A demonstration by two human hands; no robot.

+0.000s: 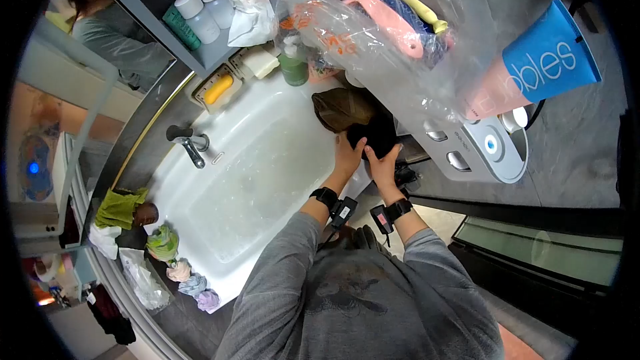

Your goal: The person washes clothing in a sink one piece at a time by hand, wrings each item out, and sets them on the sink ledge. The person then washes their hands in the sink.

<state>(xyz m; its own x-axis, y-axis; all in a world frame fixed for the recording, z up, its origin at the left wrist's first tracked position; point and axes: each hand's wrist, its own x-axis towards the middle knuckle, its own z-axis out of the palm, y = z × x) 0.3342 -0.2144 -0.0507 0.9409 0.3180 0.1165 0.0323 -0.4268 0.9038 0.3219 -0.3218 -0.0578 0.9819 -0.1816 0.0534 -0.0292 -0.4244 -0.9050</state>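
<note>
A bunched black cloth (375,135) is between my two hands at the right edge of the white sink (170,210). My left hand (348,158) grips its near left side, thumb on top. On its right side my right hand (384,164) closes round it, thumb also on top; the fingers beneath are partly hidden. Just beyond the black cloth, touching it, lies a brown, thin-looking piece of fabric (341,109) on the sink's rim. Both wrists wear black straps with small boxes.
The faucet (190,145) stands at the sink's left side, near a soap dish with yellow soap (218,89). Small crumpled cloths (193,285) line the lower left rim. A plastic bag with a pink brush (387,20), a blue tube (552,60) and a white device (490,150) occupy the right.
</note>
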